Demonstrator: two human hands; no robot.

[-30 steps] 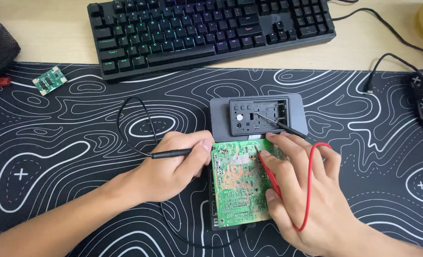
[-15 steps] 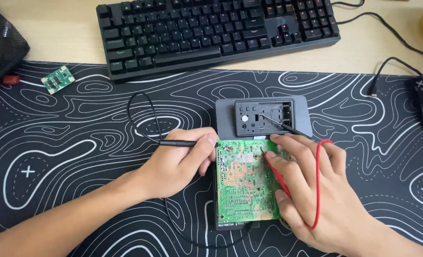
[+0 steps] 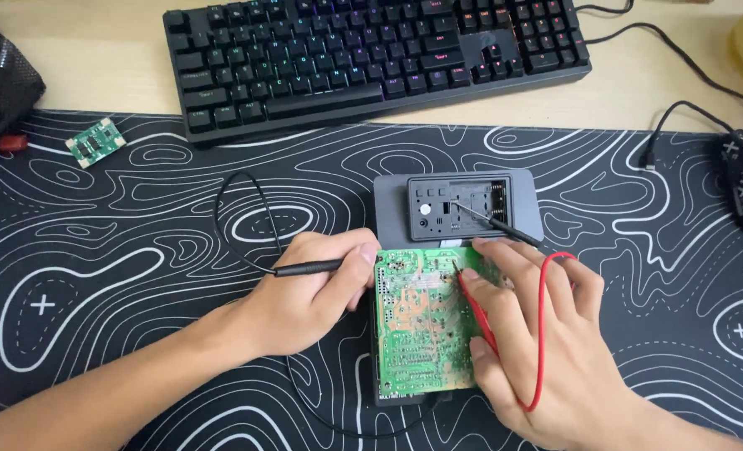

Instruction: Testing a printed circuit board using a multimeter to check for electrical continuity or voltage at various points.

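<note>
A: Board (image 3: 421, 326)?
B: Near desk edge, centre, solder side up. Left hand (image 3: 304, 292) fingers grip black probe (image 3: 309, 268); right hand (image 3: 547, 342) fingers pinch red probe (image 3: 471, 301) on it.
A: Progress?
B: Probing underway. Grey meter (image 3: 459, 209) behind; keyboard (image 3: 371, 58) farthest.

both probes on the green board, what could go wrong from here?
1. The board rests on a dark device with only fingertips steadying it; it could shift and a tip slip across solder joints.
2. The red lead loops over the right hand and could snag.
3. The left hand hides the black probe tip.
</note>
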